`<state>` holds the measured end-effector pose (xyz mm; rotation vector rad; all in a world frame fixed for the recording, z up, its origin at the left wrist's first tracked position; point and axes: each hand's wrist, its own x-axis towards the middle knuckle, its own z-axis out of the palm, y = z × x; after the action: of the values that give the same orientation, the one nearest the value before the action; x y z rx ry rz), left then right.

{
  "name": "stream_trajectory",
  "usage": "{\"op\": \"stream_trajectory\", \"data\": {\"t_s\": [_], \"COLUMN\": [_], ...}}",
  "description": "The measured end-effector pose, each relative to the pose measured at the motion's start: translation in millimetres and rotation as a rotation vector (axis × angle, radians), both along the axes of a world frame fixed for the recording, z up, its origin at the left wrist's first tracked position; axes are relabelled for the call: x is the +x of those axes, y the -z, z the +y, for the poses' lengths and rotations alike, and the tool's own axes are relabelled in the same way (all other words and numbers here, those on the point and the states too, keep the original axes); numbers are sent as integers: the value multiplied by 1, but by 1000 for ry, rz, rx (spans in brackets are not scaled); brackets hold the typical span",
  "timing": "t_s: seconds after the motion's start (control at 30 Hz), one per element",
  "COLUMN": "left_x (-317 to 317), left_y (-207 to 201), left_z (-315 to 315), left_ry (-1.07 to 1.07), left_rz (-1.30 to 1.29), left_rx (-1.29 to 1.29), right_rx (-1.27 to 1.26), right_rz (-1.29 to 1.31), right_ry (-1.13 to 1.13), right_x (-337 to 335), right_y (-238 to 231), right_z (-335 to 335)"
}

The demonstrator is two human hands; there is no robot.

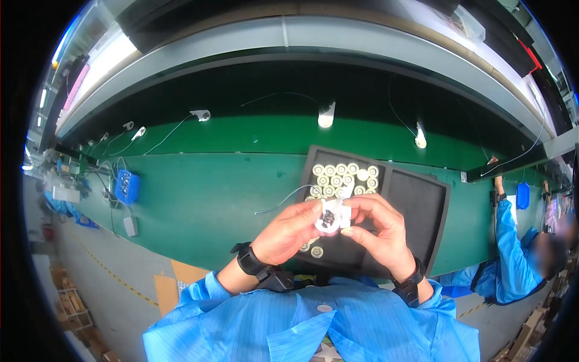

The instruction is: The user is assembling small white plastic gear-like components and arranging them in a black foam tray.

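Observation:
Between my two hands, above a black tray (410, 208), is a small white plastic housing (329, 218) with dark parts inside its round end. A thin pale wire runs out from it to the left. My left hand (288, 232) pinches the housing's left side between thumb and fingers. From the right, my right hand (379, 228) closes its thumb and fingers on the housing's other edge, where a white piece (346, 216) shows; whether that piece is separate I cannot tell. Beneath my hands, several round cream gear-like parts (335, 169) stand in rows in the tray.
Across the green bench (211, 205), similar white wired pieces, such as a white housing (326, 114), lie along a green strip. A blue bin (126, 186) with cables stands at the left. At the right, a co-worker in a blue sleeve (508, 241) reaches over the bench.

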<state>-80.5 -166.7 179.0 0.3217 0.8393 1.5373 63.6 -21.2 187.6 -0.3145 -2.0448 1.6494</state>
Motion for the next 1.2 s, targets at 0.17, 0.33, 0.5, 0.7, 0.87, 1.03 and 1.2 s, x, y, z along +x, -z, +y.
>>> {"op": "stream_trajectory", "data": {"t_s": [0.17, 0.33, 0.5, 0.7, 0.87, 1.03, 1.2], "left_x": [0, -2, -3, 2, 7, -14, -112], "left_y": [2, 0, -2, -5, 2, 16, 12], "left_z": [-4, -5, -7, -8, -12, -10, 28], "left_ry": [55, 49, 31, -8, 34, -73, -327], "left_rz": [30, 73, 56, 125, 151, 207, 796], "left_rx": [-25, -6, -1, -11, -18, -156, -6], "right_rx": [-65, -275, -210, 98, 444, 520, 333], "right_rz": [-15, -39, -26, -41, -5, 16, -352], "right_ry": [-44, -51, -51, -19, -65, 24, 103], "right_x": [6, 7, 5, 5, 4, -5, 4], "right_y": [5, 3, 5, -6, -2, 3, 62], "right_z": [-5, -10, -12, -16, -19, -17, 10]}}
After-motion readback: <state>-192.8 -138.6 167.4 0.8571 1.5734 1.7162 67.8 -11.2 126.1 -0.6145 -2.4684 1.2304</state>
